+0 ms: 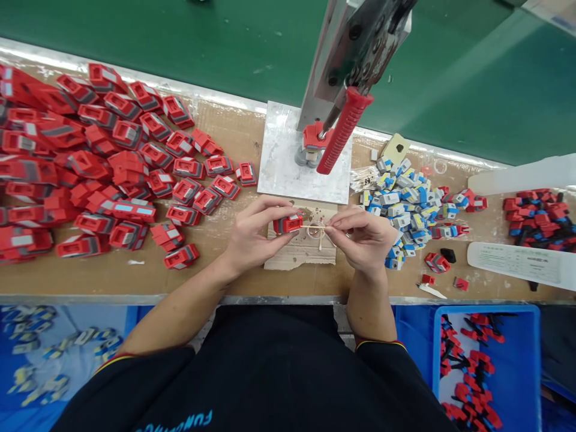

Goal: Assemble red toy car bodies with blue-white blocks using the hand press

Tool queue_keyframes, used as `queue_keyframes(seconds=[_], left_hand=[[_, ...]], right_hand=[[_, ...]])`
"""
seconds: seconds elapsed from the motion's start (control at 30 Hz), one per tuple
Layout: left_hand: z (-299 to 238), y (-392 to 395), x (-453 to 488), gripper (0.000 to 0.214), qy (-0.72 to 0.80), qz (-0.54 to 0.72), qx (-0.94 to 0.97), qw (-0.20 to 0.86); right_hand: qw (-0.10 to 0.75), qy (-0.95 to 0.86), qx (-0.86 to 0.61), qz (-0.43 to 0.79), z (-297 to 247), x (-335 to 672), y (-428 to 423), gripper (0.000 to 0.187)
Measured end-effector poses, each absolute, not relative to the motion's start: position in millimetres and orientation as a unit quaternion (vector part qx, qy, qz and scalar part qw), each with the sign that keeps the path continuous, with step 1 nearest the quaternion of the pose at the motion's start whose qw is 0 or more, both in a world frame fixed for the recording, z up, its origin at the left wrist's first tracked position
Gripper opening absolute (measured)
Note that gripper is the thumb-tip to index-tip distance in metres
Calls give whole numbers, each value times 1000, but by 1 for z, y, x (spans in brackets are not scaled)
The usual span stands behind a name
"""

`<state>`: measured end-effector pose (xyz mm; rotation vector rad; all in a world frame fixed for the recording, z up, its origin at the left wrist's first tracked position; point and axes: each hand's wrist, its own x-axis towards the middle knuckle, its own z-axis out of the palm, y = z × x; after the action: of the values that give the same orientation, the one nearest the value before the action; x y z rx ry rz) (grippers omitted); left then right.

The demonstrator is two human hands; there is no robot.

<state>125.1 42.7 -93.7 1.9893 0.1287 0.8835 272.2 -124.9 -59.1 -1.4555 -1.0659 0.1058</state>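
My left hand (258, 231) grips a small red plastic toy part (287, 224) with grey on it, between thumb and fingers. Pinched in my right hand (362, 234) is a thin cotton swab (315, 227), its tip meeting the right side of the red part. Both hands are over a torn piece of cardboard (283, 258) spotted with stains. On that cardboard, a small clear round dish (314, 232) sits beneath the swab, with another swab (320, 242) by it.
A hand press with a red lever (345, 129) stands on a metal plate (279, 162) ahead. Many red parts (128, 162) cover the left. At right are blue-and-grey parts (407, 204), swabs (363, 178), a knife (432, 291) and a clear-walled container (517, 264). Blue bins (535, 360) flank me below.
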Motion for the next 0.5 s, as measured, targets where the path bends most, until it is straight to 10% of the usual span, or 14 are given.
queue_keyframes(seconds=[0.5], left_hand=[[-100, 53, 125, 25, 122, 359, 790, 482]], right_hand=[[346, -633, -690, 68, -56, 308, -173, 16]])
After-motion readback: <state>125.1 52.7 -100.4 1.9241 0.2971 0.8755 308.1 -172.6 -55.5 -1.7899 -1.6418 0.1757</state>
